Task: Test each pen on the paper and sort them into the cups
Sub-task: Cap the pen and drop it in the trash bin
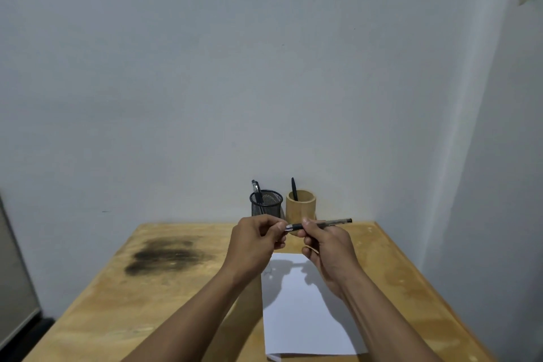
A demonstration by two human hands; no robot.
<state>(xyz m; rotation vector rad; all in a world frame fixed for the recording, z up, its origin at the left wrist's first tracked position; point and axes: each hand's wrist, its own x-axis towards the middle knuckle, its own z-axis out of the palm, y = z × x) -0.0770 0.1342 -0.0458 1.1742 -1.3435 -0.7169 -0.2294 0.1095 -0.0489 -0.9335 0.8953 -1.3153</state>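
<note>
Above the white paper on the desk, the right hand grips a black pen held level. The left hand pinches its tip end.

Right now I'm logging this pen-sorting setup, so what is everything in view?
Table: one, light wood with a dark smudge on its left part, against the wall.
Paper: one white sheet, lying on the table under the hands.
Mesh cup: one, black, at the back of the table; pens stand in it.
Wooden cup: one, tan, right of the mesh cup; one dark pen inside.
Pen: one, black, held level in the air.
Left hand: fingers at the pen's tip end.
Right hand: grips the barrel.
</note>
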